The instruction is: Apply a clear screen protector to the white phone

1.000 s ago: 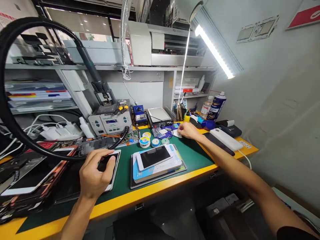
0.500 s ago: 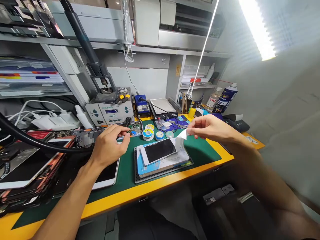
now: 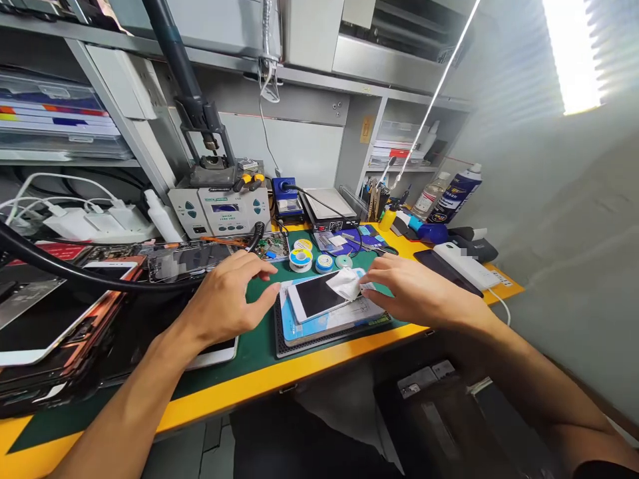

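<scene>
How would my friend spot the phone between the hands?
Find the green mat, then the blue-and-white stack on it. The white phone on top is it: only that one has crumpled white tissue lying over its screen.

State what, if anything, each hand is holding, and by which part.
The right hand appears to pinch the white tissue by its right edge, over the phone. The left hand holds nothing.
</scene>
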The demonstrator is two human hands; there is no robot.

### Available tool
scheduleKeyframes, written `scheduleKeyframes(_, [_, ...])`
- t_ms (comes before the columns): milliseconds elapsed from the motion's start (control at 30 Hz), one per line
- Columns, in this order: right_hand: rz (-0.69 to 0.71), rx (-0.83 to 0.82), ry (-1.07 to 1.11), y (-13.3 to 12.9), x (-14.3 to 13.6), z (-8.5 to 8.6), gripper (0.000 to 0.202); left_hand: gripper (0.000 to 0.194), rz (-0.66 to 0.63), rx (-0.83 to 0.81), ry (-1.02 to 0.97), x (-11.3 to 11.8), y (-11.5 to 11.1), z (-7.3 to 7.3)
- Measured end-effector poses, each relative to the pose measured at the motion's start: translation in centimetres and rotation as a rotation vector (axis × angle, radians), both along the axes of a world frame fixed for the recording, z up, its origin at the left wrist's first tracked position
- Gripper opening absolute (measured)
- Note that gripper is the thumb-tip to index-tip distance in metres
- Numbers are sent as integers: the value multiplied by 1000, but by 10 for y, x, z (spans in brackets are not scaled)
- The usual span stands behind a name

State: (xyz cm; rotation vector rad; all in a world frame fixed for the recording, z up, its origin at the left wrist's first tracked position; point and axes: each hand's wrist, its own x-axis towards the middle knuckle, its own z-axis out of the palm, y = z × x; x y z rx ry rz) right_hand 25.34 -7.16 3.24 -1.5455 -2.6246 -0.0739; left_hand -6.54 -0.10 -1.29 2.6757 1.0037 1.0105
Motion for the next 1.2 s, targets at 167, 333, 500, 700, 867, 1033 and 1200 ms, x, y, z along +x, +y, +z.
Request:
scheduleKeyframes(167, [49, 182, 76, -5, -6, -17, 37, 25, -81, -43, 89, 8, -9, 1])
scheduleKeyframes(333, [143, 108, 8, -2, -10, -32, 39, 41, -57, -33, 165, 15, -12, -3])
scheduleKeyframes(500, [59, 70, -46, -23, -3, -45, 47, 50, -19, -20, 249, 14, -15, -8])
scheduleKeyframes(700, [9, 133, -52, -37, -2, -61, 52, 47, -19, -11, 281, 14, -18, -12])
scheduleKeyframes(867, [-34, 127, -10, -39, -10, -66, 57, 47, -9, -32, 270, 16, -18, -15])
scheduleKeyframes(1033, [-62, 154, 12, -34, -20, -69, 60, 46, -5, -56, 262, 18, -17, -18])
scheduleKeyframes(1200, [-118, 162, 91, -28, -43, -67, 58, 40, -23, -57, 250, 20, -16, -19])
